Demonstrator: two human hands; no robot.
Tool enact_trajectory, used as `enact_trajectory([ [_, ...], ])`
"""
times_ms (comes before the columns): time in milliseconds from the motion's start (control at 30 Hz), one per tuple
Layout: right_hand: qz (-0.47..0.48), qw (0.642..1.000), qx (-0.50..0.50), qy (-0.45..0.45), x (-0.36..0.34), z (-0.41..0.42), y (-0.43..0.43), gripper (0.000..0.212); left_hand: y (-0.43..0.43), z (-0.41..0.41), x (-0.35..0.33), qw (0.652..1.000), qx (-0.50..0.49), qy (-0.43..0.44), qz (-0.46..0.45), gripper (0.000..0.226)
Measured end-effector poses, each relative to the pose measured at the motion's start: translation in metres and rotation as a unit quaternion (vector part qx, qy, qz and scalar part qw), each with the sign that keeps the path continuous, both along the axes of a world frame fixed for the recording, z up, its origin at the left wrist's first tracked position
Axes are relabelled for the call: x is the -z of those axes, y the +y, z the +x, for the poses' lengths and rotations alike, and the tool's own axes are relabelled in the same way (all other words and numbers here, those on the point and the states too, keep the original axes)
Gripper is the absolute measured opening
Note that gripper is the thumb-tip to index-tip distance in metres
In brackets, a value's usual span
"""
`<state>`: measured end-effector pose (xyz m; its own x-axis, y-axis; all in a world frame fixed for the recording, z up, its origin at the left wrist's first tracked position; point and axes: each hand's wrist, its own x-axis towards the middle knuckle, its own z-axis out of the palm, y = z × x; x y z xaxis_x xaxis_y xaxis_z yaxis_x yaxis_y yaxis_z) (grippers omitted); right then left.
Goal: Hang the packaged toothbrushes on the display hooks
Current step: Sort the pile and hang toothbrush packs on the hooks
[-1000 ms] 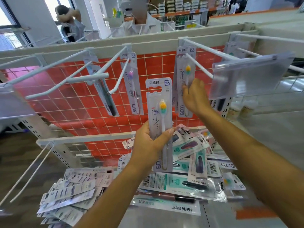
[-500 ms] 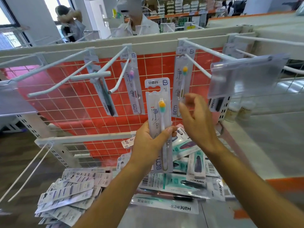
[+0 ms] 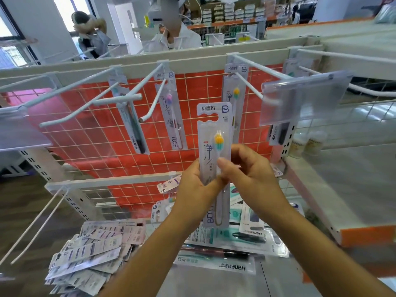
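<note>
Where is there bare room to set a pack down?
Bare: the right-hand shelf in front of the two small bottles, and the metal surface below the Hane pack. Crowded: the pile of packs lower left, and the heap under the held toothbrush pack.

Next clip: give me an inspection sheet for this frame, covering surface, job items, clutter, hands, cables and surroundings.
Surface: white display rack backed by a red wire grid panel; grey shelf top below.
Job's things: white packaged toothbrush with yellow-green bristles held upright, not on a hook; other hanging packs sit far back on white wire hooks.
Clutter: heap of loose white packs lower left; teal-printed packs under the hands.
Grippers: left hand grips the held pack's lower part; right hand pinches its right edge.
Cables: nothing seen.
Surroundings: clear plastic label holder; two small bottles; people behind the rack.
</note>
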<state>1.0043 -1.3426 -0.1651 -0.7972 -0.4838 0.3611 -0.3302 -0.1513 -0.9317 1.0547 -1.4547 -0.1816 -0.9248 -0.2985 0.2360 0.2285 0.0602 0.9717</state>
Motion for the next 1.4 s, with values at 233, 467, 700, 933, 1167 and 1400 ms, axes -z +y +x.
enact_trajectory([
  [233,-0.032,0.999,0.021,-0.005,-0.003,0.001,0.009,0.010,0.002,0.003,-0.001,0.999,0.031,0.009,-0.011,0.026],
  [467,-0.042,0.997,0.060,0.030,-0.013,0.002,0.028,0.024,-0.001,0.000,0.002,1.000,-0.013,0.004,0.004,0.030],
  [700,-0.069,0.995,0.073,0.011,-0.017,0.006,0.037,0.023,0.000,-0.001,0.005,1.000,0.000,0.008,-0.010,0.020],
  [933,-0.092,0.990,0.091,0.057,-0.014,0.015,0.044,0.016,0.000,0.002,0.007,1.000,-0.008,0.006,-0.023,0.009],
  [1167,-0.099,0.986,0.105,0.078,-0.012,0.018,0.045,0.012,0.001,0.005,0.007,1.000,-0.021,-0.004,-0.011,0.010],
  [1400,-0.128,0.982,0.125,0.066,-0.008,0.018,0.045,0.013,-0.001,0.010,0.007,1.000,-0.027,-0.009,-0.011,0.013],
])
